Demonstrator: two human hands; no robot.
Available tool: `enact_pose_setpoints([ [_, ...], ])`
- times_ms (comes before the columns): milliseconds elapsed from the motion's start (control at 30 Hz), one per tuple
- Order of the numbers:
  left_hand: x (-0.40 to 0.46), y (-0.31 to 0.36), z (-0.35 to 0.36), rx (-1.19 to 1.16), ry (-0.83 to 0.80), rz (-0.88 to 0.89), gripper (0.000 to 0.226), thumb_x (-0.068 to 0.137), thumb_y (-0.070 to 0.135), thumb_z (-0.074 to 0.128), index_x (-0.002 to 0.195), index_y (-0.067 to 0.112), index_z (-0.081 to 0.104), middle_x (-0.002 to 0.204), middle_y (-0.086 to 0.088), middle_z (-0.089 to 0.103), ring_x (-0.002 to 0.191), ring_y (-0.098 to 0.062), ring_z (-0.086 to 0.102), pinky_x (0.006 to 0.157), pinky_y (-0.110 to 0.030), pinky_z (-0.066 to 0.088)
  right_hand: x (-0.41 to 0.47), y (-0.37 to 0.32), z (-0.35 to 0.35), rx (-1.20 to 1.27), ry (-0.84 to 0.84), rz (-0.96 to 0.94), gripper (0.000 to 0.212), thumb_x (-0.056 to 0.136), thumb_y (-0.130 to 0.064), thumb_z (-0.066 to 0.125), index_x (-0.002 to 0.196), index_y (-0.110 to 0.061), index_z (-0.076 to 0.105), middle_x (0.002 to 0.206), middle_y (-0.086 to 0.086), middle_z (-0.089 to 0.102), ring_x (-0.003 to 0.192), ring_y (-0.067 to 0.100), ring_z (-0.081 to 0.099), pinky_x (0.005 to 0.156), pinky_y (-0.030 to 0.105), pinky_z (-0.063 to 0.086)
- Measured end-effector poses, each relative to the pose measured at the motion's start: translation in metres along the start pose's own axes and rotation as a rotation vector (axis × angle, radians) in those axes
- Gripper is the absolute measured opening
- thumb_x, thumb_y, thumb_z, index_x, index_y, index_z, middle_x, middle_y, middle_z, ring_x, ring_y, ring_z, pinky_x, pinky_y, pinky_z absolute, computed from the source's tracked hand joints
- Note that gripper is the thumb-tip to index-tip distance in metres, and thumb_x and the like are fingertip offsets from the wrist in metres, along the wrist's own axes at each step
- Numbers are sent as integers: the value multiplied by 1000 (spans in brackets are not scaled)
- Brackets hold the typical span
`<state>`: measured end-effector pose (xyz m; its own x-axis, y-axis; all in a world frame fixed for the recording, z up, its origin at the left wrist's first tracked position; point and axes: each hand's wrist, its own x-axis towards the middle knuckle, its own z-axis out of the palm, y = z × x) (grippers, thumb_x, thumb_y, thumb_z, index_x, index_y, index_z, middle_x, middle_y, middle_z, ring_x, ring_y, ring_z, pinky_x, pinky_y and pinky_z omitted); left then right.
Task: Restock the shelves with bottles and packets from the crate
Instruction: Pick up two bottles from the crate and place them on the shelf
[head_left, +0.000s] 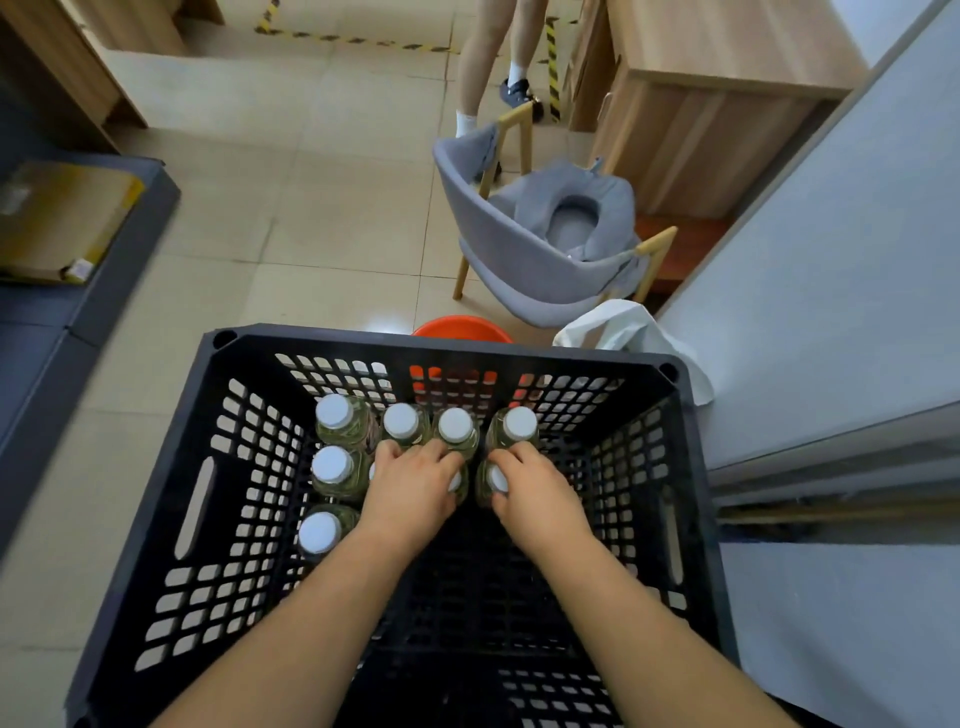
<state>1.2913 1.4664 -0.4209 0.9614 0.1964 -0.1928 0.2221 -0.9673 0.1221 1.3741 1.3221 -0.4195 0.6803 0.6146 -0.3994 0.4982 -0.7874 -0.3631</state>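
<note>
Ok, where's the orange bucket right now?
In the head view the orange bucket sits on the floor just behind the black crate's far wall, between the grey chair and the crate, left of the white cloth.

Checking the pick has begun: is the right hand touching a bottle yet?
Touching. The head view shows the right hand curled around a white-capped bottle inside the crate.

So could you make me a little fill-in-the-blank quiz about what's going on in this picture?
1. The bottles stand inside a black plastic ____.
2. Every bottle cap in view is coloured ____.
3. Just beyond the crate's far wall sits a bucket coloured ____.
4. The left hand and right hand both reach for ____.

Missing words: crate; white; orange; bottles
</note>
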Motion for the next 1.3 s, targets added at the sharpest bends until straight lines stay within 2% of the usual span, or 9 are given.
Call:
enact_pose_setpoints([
  [100,-1,0,0,-3,-12,14,36,51,27,84,84,27,69,75,7,61,63,-18,62,66,-34,28,-4,2,0,14,6,-14,42,93,-22,57,134,-22,50,129,0,47,115,23,50,92,38,49],
  [233,-12,0,-16,-34,-4,4,39,55,31,81,93,27,70,82,8,64,69,-18,64,65,-35,41,-18,3,-13,61,41,-28,43,91,-23,59,134,-24,52,128,-4,48,115,20,51,93,35,48],
  [400,-33,4,-71,-108,10,-2,34,72,28,69,105,21,67,94,1,63,86,-25,63,71,-37,50,-53,-8,-53,42,111,-87,40,90,-30,59,130,-29,55,122,-8,49,107,16,53,81,28,46],
  [500,-48,9,-115,-115,31,11,37,82,31,59,119,26,60,110,4,59,101,-18,57,85,-34,48,-77,-20,-82,26,163,-94,42,91,-34,57,133,-32,53,123,-10,49,110,13,51,85,28,47],
  [600,-61,13,-154,-92,95,51,39,85,33,56,124,30,59,116,8,58,105,-14,55,86,-29,46,-103,-34,-108,26,215,-89,44,91,-37,56,134,-34,52,121,-9,50,109,14,51,85,28,46],
  [733,-76,19,-198,-17,144,131,43,84,35,54,127,31,56,119,8,57,109,-17,56,88,-33,46,-142,-49,-136,68,318,-55,43,88,-38,60,130,-36,56,121,-11,52,110,13,53,90,30,47],
  [867,-90,27,-233,-3,207,264,41,85,34,54,127,31,56,116,8,59,104,-17,57,85,-33,48,-186,-65,-159,117,435,25,40,87,-36,61,127,-36,58,122,-12,53,110,11,52,86,27,45],
  [1067,-116,50,-273,-109,246,475,44,82,35,60,126,34,58,114,10,61,101,-15,59,84,-36,51,-270,-84,-182,200,631,220,43,81,-31,69,124,-34,64,113,-6,59,108,15,55,91,28,44],
  [1300,-163,118,-295,-214,196,717,42,84,32,62,126,32,60,122,10,59,108,-13,56,89,-30,48,-395,-84,-171,331,820,465,47,78,-30,74,123,-34,65,114,-7,60,107,14,57,94,31,48],
])
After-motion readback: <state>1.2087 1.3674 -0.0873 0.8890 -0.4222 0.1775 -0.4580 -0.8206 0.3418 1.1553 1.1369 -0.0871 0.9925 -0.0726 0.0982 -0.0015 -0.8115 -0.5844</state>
